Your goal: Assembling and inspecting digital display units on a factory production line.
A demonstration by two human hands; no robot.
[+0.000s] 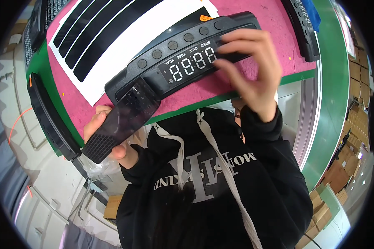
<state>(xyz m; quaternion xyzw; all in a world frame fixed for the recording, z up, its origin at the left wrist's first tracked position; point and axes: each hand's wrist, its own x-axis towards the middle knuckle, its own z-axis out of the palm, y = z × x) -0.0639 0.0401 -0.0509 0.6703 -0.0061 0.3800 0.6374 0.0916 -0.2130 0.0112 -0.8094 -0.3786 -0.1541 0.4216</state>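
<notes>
A long, curved black console [191,76] with a lit digital display and a row of round buttons lies tilted over the pink work surface. My left hand [119,152] is closed round a dark glossy strip [131,112] with a grid-textured end. The strip's upper end overlaps the console's left part; I cannot tell whether it is attached there. My right hand [259,68] is over the console's right end, slightly blurred. Its thumb and fingers are apart beside the display, and nothing shows between them.
Behind the console lies a white sheet [85,92] bearing curved black strips. Similar black consoles stand at the left edge [52,120] and the far right [302,33]. The pink mat [286,54] has a green border [297,76]. Cardboard boxes [355,124] are stacked at far right.
</notes>
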